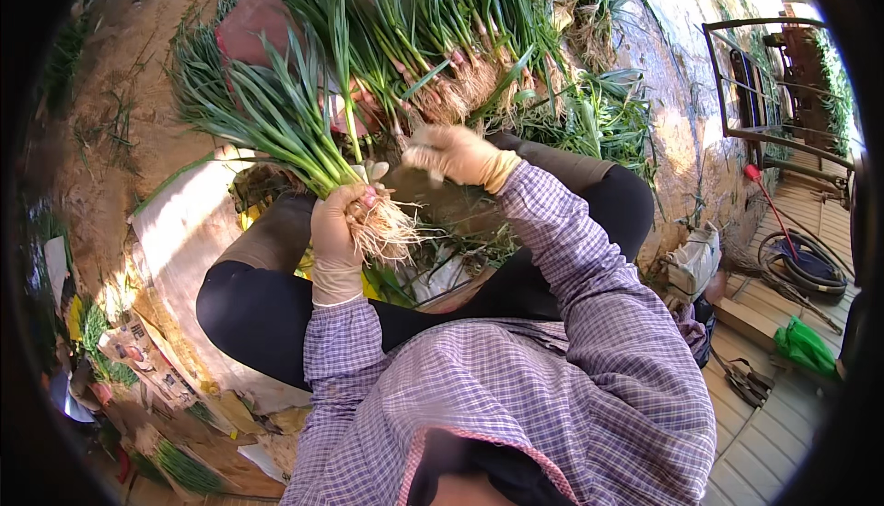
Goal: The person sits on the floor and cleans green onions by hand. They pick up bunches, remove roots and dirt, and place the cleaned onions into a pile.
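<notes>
My left hand, in a pale glove, is closed around the lower stems of a bunch of green garlic plants. Their leaves point up and left, and the pale, stringy roots hang to the right of the fist. My right hand, gloved too, is to the right of the bunch and apart from it, close below the roots of a large pile of similar plants. Its fingers are curled and somewhat blurred; whether they hold anything cannot be made out.
Loose green leaves lie right of the pile. A pale sheet is beside my left knee. At the right are a metal frame, a coiled hose, a green plastic bag and a white bag. A printed sack lies lower left.
</notes>
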Available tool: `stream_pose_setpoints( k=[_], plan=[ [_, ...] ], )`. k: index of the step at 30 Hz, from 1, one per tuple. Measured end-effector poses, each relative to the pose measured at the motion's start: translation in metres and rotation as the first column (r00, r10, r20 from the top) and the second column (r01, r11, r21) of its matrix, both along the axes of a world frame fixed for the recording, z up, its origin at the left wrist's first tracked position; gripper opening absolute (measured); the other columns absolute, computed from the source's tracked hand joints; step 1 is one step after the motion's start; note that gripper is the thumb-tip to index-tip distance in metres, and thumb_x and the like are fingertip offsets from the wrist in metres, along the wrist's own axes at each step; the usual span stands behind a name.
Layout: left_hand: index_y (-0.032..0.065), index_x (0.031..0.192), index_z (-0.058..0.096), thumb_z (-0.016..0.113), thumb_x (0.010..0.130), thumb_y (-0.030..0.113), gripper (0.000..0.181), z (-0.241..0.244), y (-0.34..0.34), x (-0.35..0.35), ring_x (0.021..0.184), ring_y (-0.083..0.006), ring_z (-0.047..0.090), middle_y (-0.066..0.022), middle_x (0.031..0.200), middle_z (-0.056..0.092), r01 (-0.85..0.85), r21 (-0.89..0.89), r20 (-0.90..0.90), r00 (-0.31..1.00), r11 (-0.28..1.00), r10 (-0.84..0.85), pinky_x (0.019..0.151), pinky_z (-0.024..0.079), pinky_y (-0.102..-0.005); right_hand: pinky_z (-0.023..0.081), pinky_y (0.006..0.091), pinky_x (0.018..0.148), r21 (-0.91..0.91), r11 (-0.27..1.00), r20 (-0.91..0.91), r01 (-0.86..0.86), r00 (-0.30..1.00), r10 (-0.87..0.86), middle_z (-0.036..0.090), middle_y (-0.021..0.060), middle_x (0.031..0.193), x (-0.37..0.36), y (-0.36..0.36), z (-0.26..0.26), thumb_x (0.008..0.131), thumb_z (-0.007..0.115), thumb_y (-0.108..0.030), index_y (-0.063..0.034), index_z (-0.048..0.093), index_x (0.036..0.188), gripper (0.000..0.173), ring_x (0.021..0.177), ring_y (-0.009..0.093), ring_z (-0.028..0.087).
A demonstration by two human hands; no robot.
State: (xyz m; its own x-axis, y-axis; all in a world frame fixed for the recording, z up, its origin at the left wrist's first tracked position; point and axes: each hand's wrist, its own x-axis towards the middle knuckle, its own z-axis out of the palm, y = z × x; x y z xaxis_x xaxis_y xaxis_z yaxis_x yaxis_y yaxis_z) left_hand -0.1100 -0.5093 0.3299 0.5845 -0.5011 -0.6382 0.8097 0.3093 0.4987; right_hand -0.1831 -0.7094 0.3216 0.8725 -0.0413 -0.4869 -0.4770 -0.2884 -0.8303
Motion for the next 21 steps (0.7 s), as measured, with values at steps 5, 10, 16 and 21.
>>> stream_pose_setpoints(
  k=[5, 10, 16, 21],
  plan=[
    [-0.0075, 0.097, 0.055, 0.052, 0.078, -0.001, 0.02, 0.012, -0.003, -0.003, 0.063, -0.0121, 0.057, -0.0118, 0.08, 0.06, -0.066, -0.086, 0.044, 0.997, 0.994, 0.07, 0.061, 0.051, -0.0215, 0.047, 0.0246, 0.063, 0.59, 0.808, 0.03, 0.001, 0.999, -0.023, 0.064, 0.0094, 0.087, 0.002, 0.028, -0.048, 0.086, 0.052, -0.049, -0.0038, 0.052, 0.121, 0.057, 0.074, 0.011, 0.057],
    [-0.0065, 0.093, 0.055, 0.053, 0.081, 0.003, 0.016, 0.015, 0.002, 0.003, 0.083, -0.0227, 0.061, -0.009, 0.078, 0.059, -0.089, -0.181, 0.068, 0.992, 0.979, 0.102, 0.085, 0.05, -0.0421, 0.049, 0.0294, 0.068, -0.217, 0.974, -0.282, 0.068, 0.951, -0.129, 0.065, 0.0056, 0.066, 0.026, 0.009, -0.059, 0.086, 0.053, -0.041, -0.0039, 0.064, 0.091, 0.039, 0.068, 0.017, 0.064],
    [-0.0052, 0.09, 0.057, 0.057, 0.08, 0.006, 0.016, -0.034, -0.006, 0.002, 0.074, -0.0205, 0.061, -0.0091, 0.075, 0.06, -0.092, -0.131, -0.236, 0.97, 0.987, 0.059, 0.071, 0.052, -0.0331, 0.049, 0.0311, 0.062, -0.612, 0.75, 0.087, 0.251, 0.964, -0.252, 0.063, 0.009, 0.073, 0.036, 0.032, -0.108, 0.09, 0.052, -0.03, 0.0018, 0.058, 0.1, 0.033, 0.066, 0.019, 0.062],
    [-0.0033, 0.082, 0.056, 0.053, 0.082, 0.008, 0.012, -0.027, 0.001, 0.001, 0.075, -0.022, 0.06, -0.0107, 0.08, 0.06, -0.119, -0.123, -0.085, 0.99, 0.985, 0.109, 0.073, 0.052, -0.0359, 0.043, 0.0201, 0.041, 0.615, 0.682, 0.028, 0.396, 0.853, -0.521, 0.058, 0.0047, 0.059, -0.002, 0.013, -0.018, 0.096, 0.038, -0.031, 0.0012, 0.057, 0.1, 0.038, 0.045, 0.01, 0.053]
  ],
)
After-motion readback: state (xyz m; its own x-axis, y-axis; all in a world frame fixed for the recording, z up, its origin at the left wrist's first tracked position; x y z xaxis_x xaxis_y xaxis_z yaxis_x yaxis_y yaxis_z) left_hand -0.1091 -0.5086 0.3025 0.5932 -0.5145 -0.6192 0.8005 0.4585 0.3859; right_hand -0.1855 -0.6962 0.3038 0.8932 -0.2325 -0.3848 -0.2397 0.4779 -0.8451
